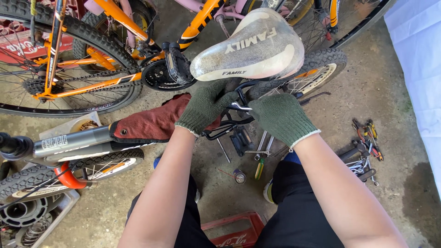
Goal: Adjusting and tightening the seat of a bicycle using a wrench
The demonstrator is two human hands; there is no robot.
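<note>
2 gloved hands work under a bike saddle (250, 46) on a small bike laid across the person's knees.

The left hand (205, 106), in a dark green knit glove, is curled shut around the black frame tube just below the white saddle, beside a red cloth pad (151, 124) wrapped on the frame. The right hand (281, 118), gloved the same, is closed on a silver wrench (240, 107), whose tip shows between the 2 hands right under the saddle. Behind the saddle stands an orange bike (105, 69) with its black pedal (178, 64) near the saddle nose. On the concrete floor (395, 96) lie a green-handled screwdriver (259, 169) between the knees and a heap of pliers (365, 138) well off to the right.
</note>
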